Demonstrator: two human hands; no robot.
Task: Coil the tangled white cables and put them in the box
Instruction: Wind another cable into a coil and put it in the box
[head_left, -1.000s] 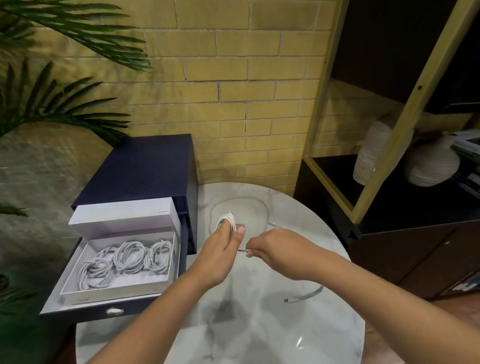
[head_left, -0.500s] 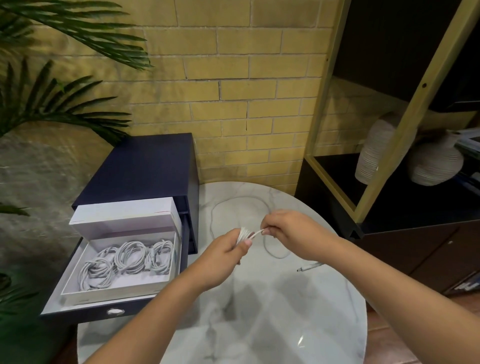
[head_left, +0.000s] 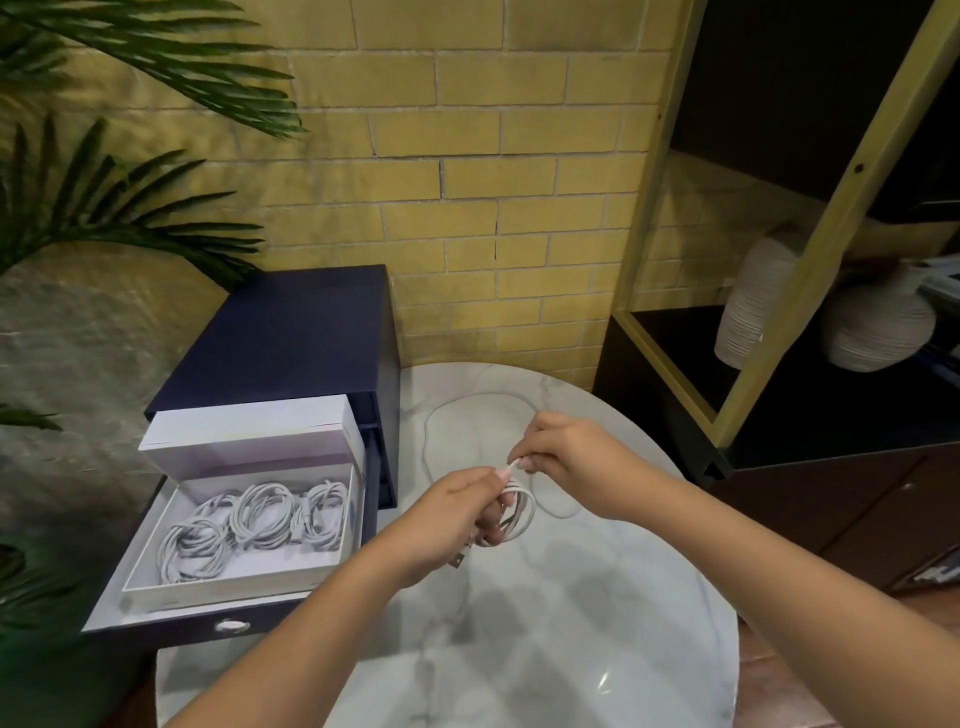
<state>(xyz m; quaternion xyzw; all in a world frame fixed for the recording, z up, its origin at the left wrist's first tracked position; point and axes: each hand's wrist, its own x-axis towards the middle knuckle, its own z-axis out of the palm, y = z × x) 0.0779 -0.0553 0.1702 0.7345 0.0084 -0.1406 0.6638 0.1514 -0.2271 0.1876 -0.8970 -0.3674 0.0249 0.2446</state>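
Over the middle of the round marble tabletop (head_left: 571, 623), the left hand (head_left: 457, 514) has its fingers (head_left: 483, 478) clenched around a small coil of white cable (head_left: 522, 512). The loops hang on the right side of that hand, and a USB plug (head_left: 460, 558) sticks out below it. The right hand (head_left: 571, 457), just beyond, pinches the same cable between thumb and fingertips where the strand leaves the coil. The unwound rest of the cable (head_left: 431, 431) lies in a wide loose loop toward the tabletop's far edge.

At the tabletop's left edge stands a navy cabinet (head_left: 291, 332) with its drawer (head_left: 171, 623) pulled out. In the drawer sits an open white box (head_left: 228, 587), its lid (head_left: 249, 431) propped at the back. Several coiled white cables (head_left: 260, 514) lie side by side inside it.
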